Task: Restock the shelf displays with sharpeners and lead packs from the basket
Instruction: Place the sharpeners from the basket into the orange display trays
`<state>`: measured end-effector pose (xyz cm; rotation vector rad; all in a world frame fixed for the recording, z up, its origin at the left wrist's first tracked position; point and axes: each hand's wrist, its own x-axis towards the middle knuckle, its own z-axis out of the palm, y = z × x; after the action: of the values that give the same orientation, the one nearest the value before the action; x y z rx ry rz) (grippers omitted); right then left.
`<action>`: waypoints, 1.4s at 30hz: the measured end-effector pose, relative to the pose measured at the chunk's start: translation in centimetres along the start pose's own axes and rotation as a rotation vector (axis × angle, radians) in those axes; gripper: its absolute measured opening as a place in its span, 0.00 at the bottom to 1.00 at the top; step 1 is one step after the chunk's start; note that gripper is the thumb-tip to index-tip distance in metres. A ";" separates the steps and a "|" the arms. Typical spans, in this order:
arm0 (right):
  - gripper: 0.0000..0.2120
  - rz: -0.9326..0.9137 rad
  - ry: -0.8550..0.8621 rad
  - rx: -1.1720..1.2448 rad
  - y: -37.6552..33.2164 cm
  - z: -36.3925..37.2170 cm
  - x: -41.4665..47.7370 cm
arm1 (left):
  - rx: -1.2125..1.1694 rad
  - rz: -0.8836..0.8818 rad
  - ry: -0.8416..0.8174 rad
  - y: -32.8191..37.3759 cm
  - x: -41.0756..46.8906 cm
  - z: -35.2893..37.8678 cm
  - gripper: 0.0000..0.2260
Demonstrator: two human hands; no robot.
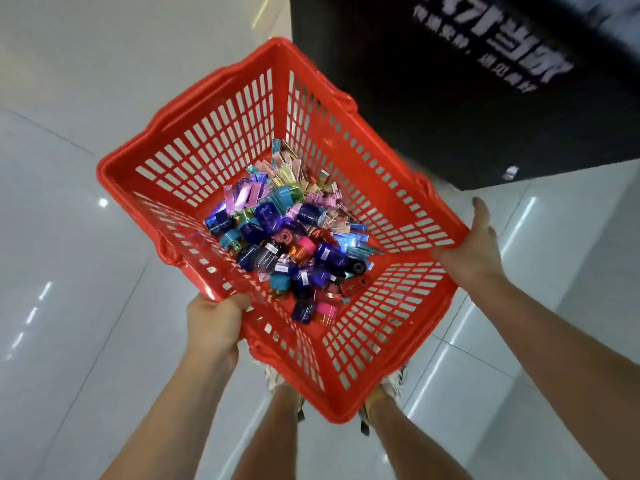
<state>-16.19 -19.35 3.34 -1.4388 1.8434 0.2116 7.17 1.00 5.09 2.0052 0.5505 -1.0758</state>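
Note:
A red plastic basket [221,133] with slotted walls hangs in the air over a white tiled floor. On its bottom lies a heap of small sharpeners [277,251] in blue, purple, pink and teal, with several flat shiny lead packs [294,174] toward the far side. My left hand [214,323] grips the near-left rim, fingers curled over it. My right hand [474,244] holds the right rim, thumb stretched up along the outside. No shelf display is in view.
A black panel [450,81] with blurred white lettering stands at the upper right, right behind the basket. Glossy white floor tiles [69,237] spread to the left. My legs and shoes [388,389] show under the basket.

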 end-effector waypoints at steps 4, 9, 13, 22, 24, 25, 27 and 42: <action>0.15 -0.226 -0.291 -0.270 -9.0 -2.9 -5.1 | 0.005 0.034 0.020 6.9 -5.3 -10.0 0.11; 0.02 -0.400 -0.356 -0.124 -20.9 -4.2 -16.1 | 0.061 0.136 0.099 18.0 -10.6 -23.2 0.07; 0.06 -0.426 -0.340 -0.120 -30.4 -6.5 -25.0 | -0.011 0.126 0.021 26.5 -13.0 -33.7 0.09; 0.05 -0.582 -0.151 -0.087 -46.6 -14.3 -31.0 | -0.058 0.164 -0.083 41.0 -16.6 -36.6 0.20; 0.09 -0.545 -0.146 -0.030 -50.3 -15.8 -28.7 | -0.034 0.237 -0.093 46.0 -16.2 -35.4 0.18; 0.09 -0.529 -0.159 -0.015 -52.6 -16.7 -27.6 | -0.021 0.273 -0.095 48.8 -15.9 -34.8 0.18; 0.16 -0.504 -0.187 0.035 -57.5 -18.1 -25.3 | 0.023 0.348 -0.130 54.6 -15.4 -33.7 0.17; 0.16 -0.361 0.125 0.629 -88.7 -21.9 -14.8 | 0.155 0.528 -0.370 96.4 -2.1 -24.4 0.17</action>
<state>52.79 -51.20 56.17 -1.3062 1.5089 -0.5979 82.92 -37.69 56.70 1.8596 -0.2529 -1.1312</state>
